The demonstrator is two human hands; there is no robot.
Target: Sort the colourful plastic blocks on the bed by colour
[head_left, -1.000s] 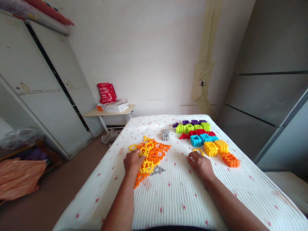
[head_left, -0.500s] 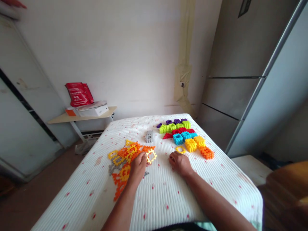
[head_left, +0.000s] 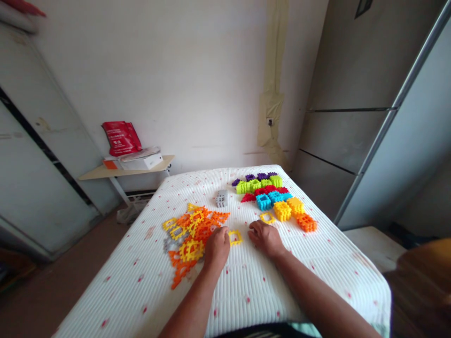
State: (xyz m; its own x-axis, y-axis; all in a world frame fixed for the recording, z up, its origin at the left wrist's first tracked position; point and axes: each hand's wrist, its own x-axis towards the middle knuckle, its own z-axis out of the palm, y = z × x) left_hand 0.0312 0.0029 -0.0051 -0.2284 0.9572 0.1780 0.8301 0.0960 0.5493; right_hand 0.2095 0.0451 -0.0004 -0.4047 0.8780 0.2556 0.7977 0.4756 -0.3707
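Observation:
My left hand [head_left: 217, 248] is closed on a yellow square frame piece [head_left: 235, 238], which juts out to the right of the fingers, low over the bed-like padded surface. My right hand [head_left: 266, 238] rests on the cover with its fingers curled in; no piece shows in them. Just beyond it lies another yellow square frame [head_left: 267, 218]. To the left of my left hand spreads a loose pile of orange pieces [head_left: 207, 229], mixed with yellow pieces [head_left: 191, 251] and some grey ones [head_left: 172, 244], partly hidden by the hand.
Stacked pieces stand in rows at the right: purple [head_left: 261, 176], lime green [head_left: 251, 187], red [head_left: 248, 197], blue [head_left: 264, 202], yellow [head_left: 282, 211] and orange [head_left: 307, 223]. A grey stack [head_left: 221, 198] stands near the middle. The white quilted cover [head_left: 246, 291] lies beneath everything.
My left hand has moved right with the yellow frame, away from the pile and closer to my right hand. The right hand stays in place. The view has shifted slightly.

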